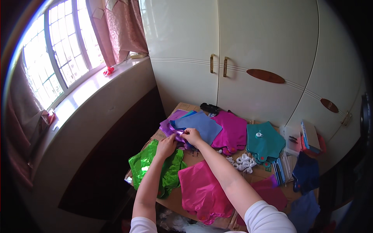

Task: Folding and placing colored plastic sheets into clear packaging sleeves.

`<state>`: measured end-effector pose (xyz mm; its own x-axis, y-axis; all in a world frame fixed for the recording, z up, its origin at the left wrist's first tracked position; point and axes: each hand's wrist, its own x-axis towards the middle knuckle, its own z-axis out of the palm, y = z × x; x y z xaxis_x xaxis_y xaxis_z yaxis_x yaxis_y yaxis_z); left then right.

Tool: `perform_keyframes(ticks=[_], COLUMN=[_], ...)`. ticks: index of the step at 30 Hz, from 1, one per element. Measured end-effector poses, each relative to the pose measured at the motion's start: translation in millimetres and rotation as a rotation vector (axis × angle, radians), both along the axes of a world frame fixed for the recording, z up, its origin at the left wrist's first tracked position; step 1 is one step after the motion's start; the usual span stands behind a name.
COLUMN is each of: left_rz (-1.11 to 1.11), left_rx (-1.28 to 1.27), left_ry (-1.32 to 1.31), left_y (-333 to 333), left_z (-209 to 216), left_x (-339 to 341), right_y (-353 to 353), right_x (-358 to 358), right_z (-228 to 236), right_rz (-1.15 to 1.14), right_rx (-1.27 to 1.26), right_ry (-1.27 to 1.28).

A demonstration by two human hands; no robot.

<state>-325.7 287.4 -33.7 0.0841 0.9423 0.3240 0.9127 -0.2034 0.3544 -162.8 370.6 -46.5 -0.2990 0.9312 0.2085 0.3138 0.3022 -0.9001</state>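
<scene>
Two bare hands work at the far-left part of a cardboard-covered surface point(194, 157) in the head view. The left hand point(166, 146) rests palm-down, with its fingers curled onto a strip of shiny purple foil point(179, 136). The right hand point(192, 136) sits just beside it, with its fingertips pinched together on the same purple foil. Both grips are therefore closed on this piece, which lies at the near edge of a purple foil sheet point(171, 122).

A blue sheet point(200, 126) overlaps the purple sheet on its right side. A magenta sheet point(233, 130) lies to the right of the blue one, and a teal foil shape point(266, 141) lies farther right. A crumpled green foil piece point(157, 169) lies under the left forearm, at the near-left edge of the surface. A pink foil piece point(204, 190) lies under the right forearm. A small heap of white plastic rings point(243, 161) sits between the right forearm and the teal shape. A cream wardrobe point(248, 54) stands behind the surface.
</scene>
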Motion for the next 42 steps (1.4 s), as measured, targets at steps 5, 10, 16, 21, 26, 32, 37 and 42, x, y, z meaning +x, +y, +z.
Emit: perform_keyframes(ticks=[5,10,16,21,26,32,37,42], left_rz=[-0.039,-0.039,-0.009,0.082,0.080,0.365,0.325,0.308], left_rx=[-0.115,-0.187,-0.248,-0.186,-0.154,-0.384,-0.330,-0.269], left_ry=[0.279,0.274,0.295,0.032,-0.105,0.177,0.139,0.077], left_y=[-8.1,2.4,-10.9,-18.6,-70.8,-159.9,-186.4,-198.0], left_z=[11.9,13.3,17.4,12.7,-12.5,14.7,21.4,19.6], left_x=[3.8,17.2,6.0,-7.0,-122.9,-125.4,-121.2,-124.8], right_y=[15.4,77.4,-17.7,-92.6,-185.2,-245.6,-243.9,-238.2], right_x=[-1.1,68.4,78.7,15.5,-62.1,-98.4,-103.0,-103.2], right_z=[-11.8,26.6,181.4,199.9,113.2,29.7,3.6,-1.0], right_rz=[-0.075,-0.379,-0.276,0.012,0.319,0.541,0.519,0.484], right_rx=[-0.081,0.192,0.958,1.375,1.323,0.893,0.871,0.636], right_ry=[0.212,0.421,-0.084,-0.493,-0.634,-0.617,-0.589,-0.422])
